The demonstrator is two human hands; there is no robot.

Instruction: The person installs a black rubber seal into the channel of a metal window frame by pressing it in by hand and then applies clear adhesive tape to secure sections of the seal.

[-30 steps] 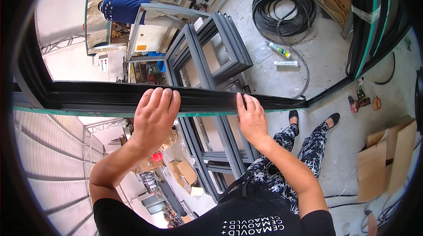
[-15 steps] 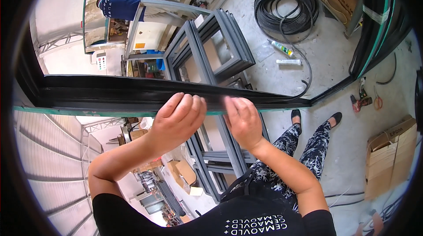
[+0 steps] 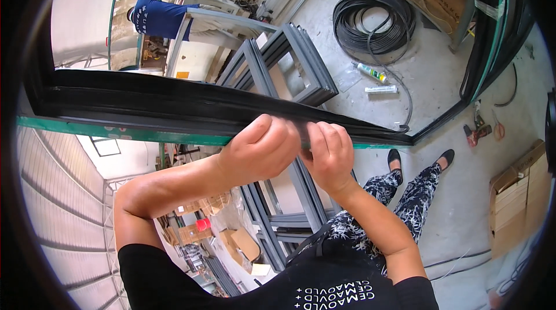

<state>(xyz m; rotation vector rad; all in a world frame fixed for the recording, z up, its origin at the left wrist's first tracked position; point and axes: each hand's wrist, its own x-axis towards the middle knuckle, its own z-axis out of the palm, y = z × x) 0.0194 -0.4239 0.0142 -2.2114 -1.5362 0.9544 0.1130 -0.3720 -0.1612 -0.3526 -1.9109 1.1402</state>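
Note:
A long black frame (image 3: 145, 98) with green film along its near edge crosses in front of me. My left hand (image 3: 260, 148) is closed at its near edge, fingers curled and fingertips slightly blurred. Right beside it, my right hand (image 3: 329, 156) is closed too, its fingers pinched against the frame's channel. A thin black rubber sealing strip (image 3: 410, 107) runs from a coil (image 3: 373, 23) on the floor to the frame and along it toward my hands. My fingers hide the part of the strip they pinch.
Several grey window frames (image 3: 310, 70) stand stacked beyond and below the black frame. Sealant tubes (image 3: 370, 72), a red drill (image 3: 475, 135), scissors (image 3: 498, 127) and a cardboard box (image 3: 518, 200) lie on the floor at right. A person in blue (image 3: 159, 15) works at the far left.
Both hands have shifted slightly right along the frame and come closer together. The left side of the frame sits higher in view, and the strip hangs closer to the frame's right corner.

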